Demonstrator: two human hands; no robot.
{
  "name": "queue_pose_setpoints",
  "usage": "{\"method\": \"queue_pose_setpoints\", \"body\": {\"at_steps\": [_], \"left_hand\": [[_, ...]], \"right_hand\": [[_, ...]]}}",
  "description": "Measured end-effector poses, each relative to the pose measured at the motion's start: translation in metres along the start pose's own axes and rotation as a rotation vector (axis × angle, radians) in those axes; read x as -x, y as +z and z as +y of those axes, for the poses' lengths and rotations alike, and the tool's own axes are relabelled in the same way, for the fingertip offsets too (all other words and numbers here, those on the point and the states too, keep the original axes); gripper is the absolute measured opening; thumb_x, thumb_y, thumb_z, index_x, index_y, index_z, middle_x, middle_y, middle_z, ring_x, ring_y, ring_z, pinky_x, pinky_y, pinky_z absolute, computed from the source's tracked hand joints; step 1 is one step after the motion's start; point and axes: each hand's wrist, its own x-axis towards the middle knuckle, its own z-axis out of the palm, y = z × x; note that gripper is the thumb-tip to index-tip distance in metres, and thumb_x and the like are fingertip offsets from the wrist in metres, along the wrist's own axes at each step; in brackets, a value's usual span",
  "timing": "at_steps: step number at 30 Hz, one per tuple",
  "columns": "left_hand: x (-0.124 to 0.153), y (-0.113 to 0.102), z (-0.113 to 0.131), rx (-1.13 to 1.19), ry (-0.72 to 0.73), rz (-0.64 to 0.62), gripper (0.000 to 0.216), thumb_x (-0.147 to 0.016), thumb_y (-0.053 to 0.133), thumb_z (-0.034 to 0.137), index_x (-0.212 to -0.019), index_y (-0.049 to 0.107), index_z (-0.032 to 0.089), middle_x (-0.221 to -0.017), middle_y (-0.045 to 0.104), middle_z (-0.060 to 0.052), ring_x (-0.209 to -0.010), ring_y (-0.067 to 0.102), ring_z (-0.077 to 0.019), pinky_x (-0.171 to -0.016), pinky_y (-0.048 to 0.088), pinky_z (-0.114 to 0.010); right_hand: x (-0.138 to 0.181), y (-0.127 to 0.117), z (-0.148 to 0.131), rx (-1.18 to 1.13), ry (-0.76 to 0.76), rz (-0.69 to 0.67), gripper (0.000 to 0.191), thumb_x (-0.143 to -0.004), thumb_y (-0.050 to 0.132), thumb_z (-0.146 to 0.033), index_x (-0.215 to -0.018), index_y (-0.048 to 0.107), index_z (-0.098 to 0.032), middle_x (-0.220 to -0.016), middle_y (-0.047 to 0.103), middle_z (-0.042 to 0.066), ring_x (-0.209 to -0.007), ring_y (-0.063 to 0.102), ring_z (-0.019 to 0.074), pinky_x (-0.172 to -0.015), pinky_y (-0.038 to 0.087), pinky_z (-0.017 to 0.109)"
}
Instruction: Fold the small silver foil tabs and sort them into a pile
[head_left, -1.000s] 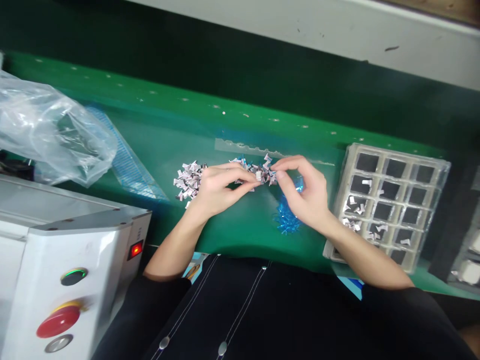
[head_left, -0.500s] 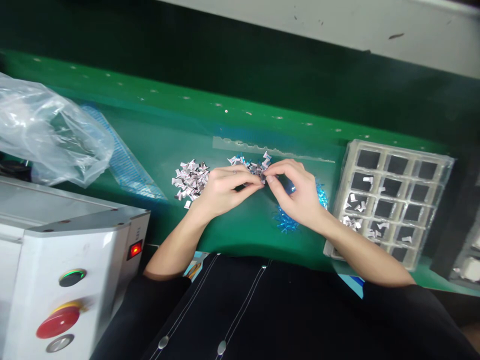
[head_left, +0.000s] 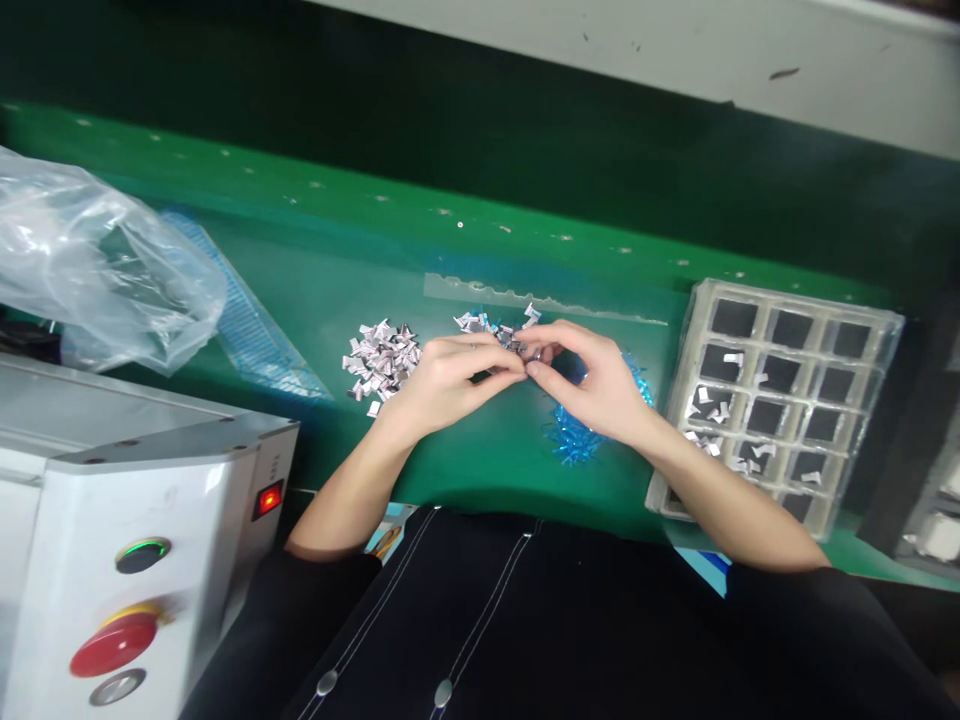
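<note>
My left hand [head_left: 457, 382] and my right hand [head_left: 589, 378] meet fingertip to fingertip over the green work surface [head_left: 480, 455]. Both are closed in a pinch around a small piece, mostly covered by the fingers; its kind does not show clearly. Left of my left hand lies a pile of small silvery-white pieces [head_left: 381, 362]. A second group of small pieces [head_left: 480, 322], some with blue on them, spreads just beyond my fingertips. Partly under my right hand is a heap of shiny blue strips or film bits [head_left: 574, 440].
At the right stands a clear compartment tray [head_left: 701, 330] with white pieces in several cells. A jagged clear strip [head_left: 547, 300] lies behind my hands. To the left are a plastic bag [head_left: 97, 260], a blue translucent sheet [head_left: 247, 320] and a grey machine with a red button [head_left: 116, 645].
My right thumb and fingers have shifted slightly at the meeting point, the fingers now curling more behind my left fingertips. The left hand stays almost in place.
</note>
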Motion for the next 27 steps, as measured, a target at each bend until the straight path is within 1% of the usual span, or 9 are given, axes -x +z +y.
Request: {"method": "queue_pose_setpoints", "body": {"at_steps": [3, 5, 9, 12, 14, 18, 22, 25, 27], "left_hand": [[-0.001, -0.005, 0.002, -0.013, -0.018, -0.024, 0.004, -0.105, 0.082, 0.028, -0.107, 0.083, 0.024, -0.095, 0.086, -0.004, -0.084, 0.081, -0.0171, -0.079, 0.067, -0.031], [-0.002, -0.017, 0.003, -0.086, -0.049, -0.005, 0.010, -0.104, 0.084, 0.034, -0.108, 0.083, 0.024, -0.096, 0.086, -0.003, -0.083, 0.081, -0.0178, -0.079, 0.066, -0.033], [-0.001, -0.057, -0.002, -0.373, -0.173, 0.158, 0.010, -0.106, 0.079, 0.035, -0.102, 0.083, 0.026, -0.095, 0.085, 0.000, -0.081, 0.076, -0.0184, -0.080, 0.063, -0.038], [0.006, -0.087, -0.012, -0.512, -0.253, 0.233, 0.005, -0.102, 0.080, 0.027, -0.105, 0.083, 0.025, -0.093, 0.084, 0.001, -0.079, 0.072, -0.0179, -0.077, 0.060, -0.038], [0.012, -0.099, -0.019, -0.537, -0.316, 0.183, 0.008, -0.097, 0.081, 0.025, -0.104, 0.083, 0.025, -0.090, 0.083, 0.000, -0.078, 0.072, -0.0189, -0.075, 0.058, -0.037], [0.022, -0.104, -0.031, -0.530, -0.336, 0.025, 0.013, -0.091, 0.087, 0.037, -0.097, 0.082, 0.027, -0.086, 0.079, -0.002, -0.077, 0.070, -0.0222, -0.075, 0.056, -0.038], [0.025, -0.103, -0.036, -0.529, -0.336, 0.031, 0.021, -0.090, 0.089, 0.045, -0.091, 0.080, 0.027, -0.086, 0.078, -0.003, -0.076, 0.069, -0.0228, -0.073, 0.055, -0.037], [0.025, -0.104, -0.036, -0.499, -0.334, -0.002, 0.019, -0.094, 0.086, 0.045, -0.089, 0.081, 0.027, -0.084, 0.078, -0.003, -0.075, 0.068, -0.0218, -0.074, 0.056, -0.036], [0.026, -0.105, -0.036, -0.482, -0.329, -0.023, 0.017, -0.097, 0.083, 0.043, -0.089, 0.082, 0.027, -0.085, 0.080, -0.002, -0.077, 0.070, -0.0221, -0.077, 0.057, -0.037]], "right_hand": [[-0.001, -0.002, 0.003, 0.011, -0.041, 0.015, 0.025, -0.104, 0.071, -0.018, -0.125, 0.081, -0.028, -0.101, 0.078, 0.001, -0.089, 0.073, 0.0189, -0.080, 0.062, 0.037], [-0.002, -0.004, 0.004, 0.060, -0.068, 0.057, 0.021, -0.104, 0.072, -0.017, -0.117, 0.083, -0.029, -0.096, 0.078, 0.001, -0.086, 0.072, 0.0187, -0.078, 0.060, 0.037], [-0.005, -0.010, 0.007, 0.189, -0.069, 0.176, 0.013, -0.102, 0.076, -0.021, -0.107, 0.084, -0.031, -0.088, 0.078, -0.002, -0.078, 0.069, 0.0199, -0.080, 0.060, 0.042], [-0.007, -0.013, 0.009, 0.238, -0.063, 0.212, 0.015, -0.102, 0.075, -0.021, -0.106, 0.084, -0.033, -0.096, 0.084, -0.002, -0.086, 0.075, 0.0225, -0.087, 0.062, 0.047], [-0.008, -0.013, 0.011, 0.223, -0.077, 0.177, 0.017, -0.104, 0.074, -0.020, -0.108, 0.085, -0.033, -0.105, 0.087, -0.001, -0.098, 0.079, 0.0242, -0.093, 0.063, 0.049], [-0.008, -0.011, 0.013, 0.155, -0.131, 0.106, 0.019, -0.105, 0.074, -0.019, -0.113, 0.085, -0.033, -0.117, 0.088, 0.001, -0.109, 0.082, 0.0251, -0.101, 0.062, 0.052], [-0.007, -0.009, 0.013, 0.182, -0.116, 0.121, 0.013, -0.105, 0.076, -0.025, -0.108, 0.084, -0.034, -0.109, 0.085, 0.001, -0.103, 0.080, 0.0254, -0.097, 0.062, 0.052], [-0.008, -0.012, 0.011, 0.230, -0.089, 0.155, 0.010, -0.105, 0.076, -0.029, -0.106, 0.084, -0.034, -0.105, 0.084, 0.001, -0.100, 0.077, 0.0256, -0.094, 0.062, 0.051], [-0.010, -0.016, 0.011, 0.280, -0.066, 0.220, 0.010, -0.105, 0.074, -0.030, -0.106, 0.084, -0.033, -0.106, 0.083, 0.002, -0.100, 0.077, 0.0263, -0.093, 0.062, 0.051]]}}
